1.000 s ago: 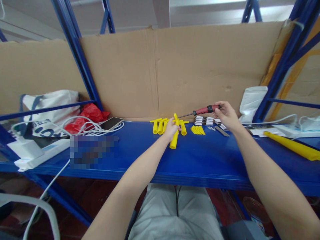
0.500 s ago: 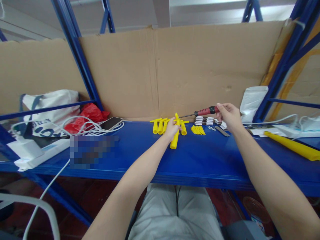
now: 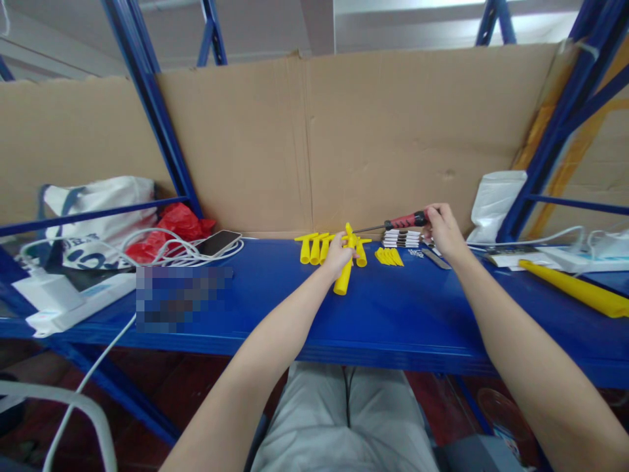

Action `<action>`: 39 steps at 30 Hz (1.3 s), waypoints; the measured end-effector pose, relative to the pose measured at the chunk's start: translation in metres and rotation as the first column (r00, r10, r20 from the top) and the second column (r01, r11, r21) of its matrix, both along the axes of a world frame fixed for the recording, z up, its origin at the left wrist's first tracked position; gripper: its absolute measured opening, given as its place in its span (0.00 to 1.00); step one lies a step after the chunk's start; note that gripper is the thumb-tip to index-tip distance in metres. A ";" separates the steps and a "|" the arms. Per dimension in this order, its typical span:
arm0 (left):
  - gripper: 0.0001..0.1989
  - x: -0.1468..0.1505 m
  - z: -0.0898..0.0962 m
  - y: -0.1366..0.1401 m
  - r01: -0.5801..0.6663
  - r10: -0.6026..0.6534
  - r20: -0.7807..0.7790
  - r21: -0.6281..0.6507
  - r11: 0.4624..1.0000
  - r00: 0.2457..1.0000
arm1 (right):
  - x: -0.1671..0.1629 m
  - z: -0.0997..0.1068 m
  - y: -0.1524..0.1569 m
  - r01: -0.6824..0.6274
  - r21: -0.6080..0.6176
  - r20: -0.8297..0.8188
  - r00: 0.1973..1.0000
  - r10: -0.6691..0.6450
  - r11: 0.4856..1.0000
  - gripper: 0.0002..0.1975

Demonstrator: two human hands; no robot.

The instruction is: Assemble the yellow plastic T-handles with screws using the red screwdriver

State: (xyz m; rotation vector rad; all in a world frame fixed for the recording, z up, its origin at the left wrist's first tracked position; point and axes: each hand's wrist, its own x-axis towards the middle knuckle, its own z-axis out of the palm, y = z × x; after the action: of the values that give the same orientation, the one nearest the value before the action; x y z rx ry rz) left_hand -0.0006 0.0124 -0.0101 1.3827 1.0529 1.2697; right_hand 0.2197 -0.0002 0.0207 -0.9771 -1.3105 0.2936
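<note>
My left hand (image 3: 339,255) is closed around a yellow T-shaped plastic piece (image 3: 343,279), whose wide tube end points toward me. In my right hand (image 3: 442,226) is the end of a screwdriver's red and black handle. The screwdriver (image 3: 403,221) lies nearly level, its shaft reaching left to the top of the yellow piece. Whether its tip sits in a screw is too small to tell. Several similar yellow T-shaped pieces (image 3: 314,250) stand in a row behind my left hand. Flat yellow pieces (image 3: 389,256) lie just below the screwdriver.
Stacked white and dark parts (image 3: 401,238), small metal bits (image 3: 415,252) and a flat grey strip (image 3: 437,259) lie near my right hand. A long yellow tube (image 3: 574,286) is at right. A phone (image 3: 219,243) and white cables sit left. Cardboard (image 3: 383,137) walls the back.
My right hand has shifted very slightly, the screwdriver with it. My left hand still grips the same yellow piece in nearly the same place.
</note>
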 end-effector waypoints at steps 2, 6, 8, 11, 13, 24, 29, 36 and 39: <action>0.31 0.000 0.000 -0.001 0.006 -0.006 -0.004 -0.001 1.000 1.000 | 0.003 -0.002 0.000 0.048 0.040 0.079 0.996 -0.051 0.998 0.11; 0.30 0.000 0.001 -0.003 0.016 -0.016 0.008 -0.001 1.000 1.000 | 0.006 -0.003 0.000 0.043 0.089 0.141 0.988 -0.056 0.995 0.14; 0.30 -0.001 0.000 -0.003 0.014 -0.014 0.014 0.003 1.000 1.000 | 0.006 -0.002 0.000 0.004 0.096 0.136 0.991 -0.017 0.995 0.15; 0.29 -0.001 0.000 -0.002 0.018 -0.019 0.014 0.015 1.000 1.000 | 0.005 0.002 -0.001 -0.041 0.112 0.116 0.993 0.028 0.993 0.18; 0.29 -0.001 0.000 -0.002 0.021 -0.021 0.005 0.018 1.000 1.000 | 0.004 0.003 -0.002 -0.042 0.133 0.116 0.993 0.027 0.990 0.19; 0.29 0.001 0.002 -0.005 -0.008 0.010 -0.044 0.032 0.999 0.999 | -0.008 0.009 -0.015 0.119 0.094 -0.062 0.992 -0.114 0.988 0.17; 0.29 0.002 0.003 -0.007 -0.007 0.008 -0.043 0.032 0.999 0.999 | -0.015 0.014 -0.020 -0.039 -0.022 -0.255 0.966 0.032 0.999 0.20; 0.28 0.002 0.002 -0.006 -0.007 0.008 -0.035 0.023 1.000 0.999 | -0.010 0.017 -0.022 -0.282 -0.048 -0.357 0.901 0.247 0.958 0.17; 0.28 0.001 0.001 -0.004 -0.011 0.012 -0.024 0.018 1.000 1.000 | -0.009 0.019 -0.023 -0.359 -0.031 -0.369 0.871 0.324 0.933 0.15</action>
State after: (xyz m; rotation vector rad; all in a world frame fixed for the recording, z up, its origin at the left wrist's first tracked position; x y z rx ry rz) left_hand 0.0009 0.0085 -0.0090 1.4101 1.0697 1.2762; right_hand 0.2102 -0.0231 0.0393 -0.7225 -1.1306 0.7826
